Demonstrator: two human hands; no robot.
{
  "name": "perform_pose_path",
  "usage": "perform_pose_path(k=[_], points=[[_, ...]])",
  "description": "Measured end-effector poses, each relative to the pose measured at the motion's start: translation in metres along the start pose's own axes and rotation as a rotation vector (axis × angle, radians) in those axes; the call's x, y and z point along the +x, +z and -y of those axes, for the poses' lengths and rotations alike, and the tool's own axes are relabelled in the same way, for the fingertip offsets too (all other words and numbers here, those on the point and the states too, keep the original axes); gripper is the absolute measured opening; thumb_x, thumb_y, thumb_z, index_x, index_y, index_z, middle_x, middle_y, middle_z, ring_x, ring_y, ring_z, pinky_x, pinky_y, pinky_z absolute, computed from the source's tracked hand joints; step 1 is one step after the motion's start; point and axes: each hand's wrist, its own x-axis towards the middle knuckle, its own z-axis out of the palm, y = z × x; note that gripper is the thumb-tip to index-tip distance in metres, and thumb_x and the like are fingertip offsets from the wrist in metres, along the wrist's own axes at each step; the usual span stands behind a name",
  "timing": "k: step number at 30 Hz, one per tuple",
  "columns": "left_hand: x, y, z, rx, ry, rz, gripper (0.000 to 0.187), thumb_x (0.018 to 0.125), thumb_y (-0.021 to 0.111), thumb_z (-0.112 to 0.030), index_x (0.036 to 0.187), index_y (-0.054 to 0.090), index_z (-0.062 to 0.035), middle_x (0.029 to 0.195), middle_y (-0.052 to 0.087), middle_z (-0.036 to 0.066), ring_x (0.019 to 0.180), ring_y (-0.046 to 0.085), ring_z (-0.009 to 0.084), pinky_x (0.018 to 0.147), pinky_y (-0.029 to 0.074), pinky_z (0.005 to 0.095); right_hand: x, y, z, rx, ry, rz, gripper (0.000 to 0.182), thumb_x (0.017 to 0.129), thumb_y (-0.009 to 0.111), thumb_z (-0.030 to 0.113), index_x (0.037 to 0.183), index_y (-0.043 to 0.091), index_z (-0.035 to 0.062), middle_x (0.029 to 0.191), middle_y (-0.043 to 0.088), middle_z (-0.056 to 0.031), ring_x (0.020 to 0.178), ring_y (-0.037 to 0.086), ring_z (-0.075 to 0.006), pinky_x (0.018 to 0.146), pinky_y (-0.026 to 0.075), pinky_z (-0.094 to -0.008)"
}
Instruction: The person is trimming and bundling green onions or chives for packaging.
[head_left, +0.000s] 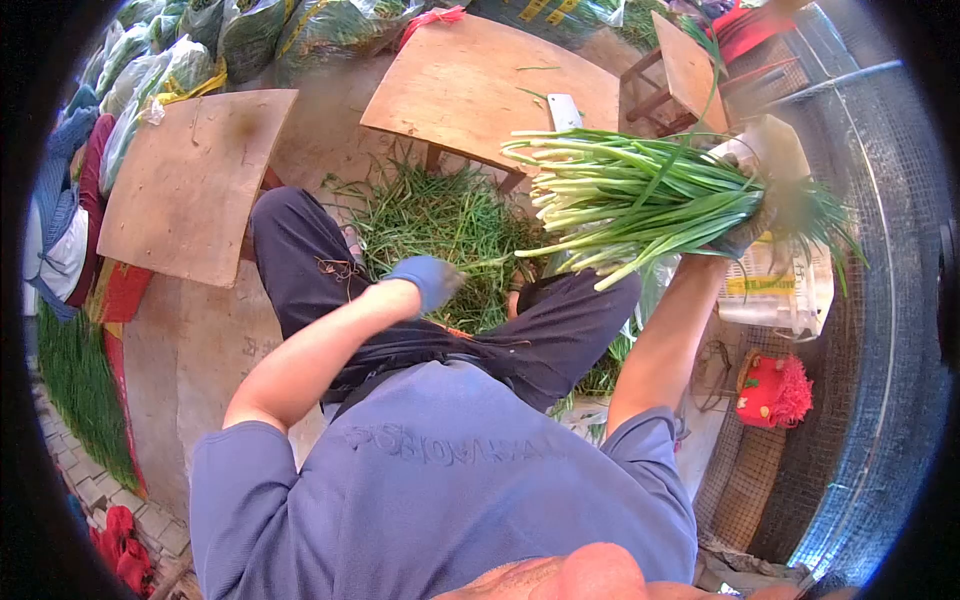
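Note:
My right hand (742,232), in a dark glove, is wrapped round the right part of a large bunch of long green stalks (640,195). Their pale ends point left, and green leaf tips hang past the hand on the right. My left hand (428,282) wears a blue glove and is over my lap, left of the bunch. Its fingers are blurred but look closed on a thin green stalk (485,264) that sticks out to the right. Below the bunch's pale ends, a pile of loose green leaves (440,225) covers the ground between my legs.
A wooden table (480,75) with a white phone (564,112) stands ahead. Another wooden board (195,180) is at the left, a stool (690,75) at the upper right. Filled plastic bags (255,40) line the back. A white container (785,285) and red object (772,390) are right.

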Motion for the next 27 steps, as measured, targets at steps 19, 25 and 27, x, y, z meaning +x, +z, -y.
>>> perform_pose_path(k=[19,25,27], points=[[-0.008,-0.055,-0.1,-1.794,0.477,0.004,0.04,0.096,0.063,-0.028,0.132,0.055,-0.0134,0.13,0.06,0.003,0.119,0.058,0.017,0.1,0.049,0.0358,-0.012,0.033,-0.022,0.052,0.033,0.089,0.039,0.089,0.058,0.034,0.117,0.058,0.0078,0.089,0.064,-0.004,0.094,0.059,-0.0279,0.098,0.044,-0.0462],[0.0,-0.051,-0.097,-1.868,0.422,0.017,0.037,0.096,0.062,-0.021,0.131,0.055,-0.0106,0.128,0.062,0.005,0.116,0.06,0.0189,0.098,0.051,0.0376,-0.014,0.03,-0.022,0.062,0.026,0.059,0.044,0.088,0.061,0.031,0.125,0.055,0.0076,0.088,0.062,-0.0014,0.09,0.06,-0.0245,0.1,0.046,-0.0457],[0.006,-0.045,-0.093,-1.837,0.404,0.002,0.035,0.097,0.061,-0.019,0.13,0.055,-0.0085,0.128,0.062,0.006,0.114,0.061,0.0192,0.098,0.051,0.0377,-0.013,0.03,-0.024,0.046,0.036,0.044,0.044,0.088,0.061,0.031,0.124,0.055,0.0078,0.088,0.061,-0.0017,0.089,0.06,-0.0244,0.1,0.046,-0.0458]])
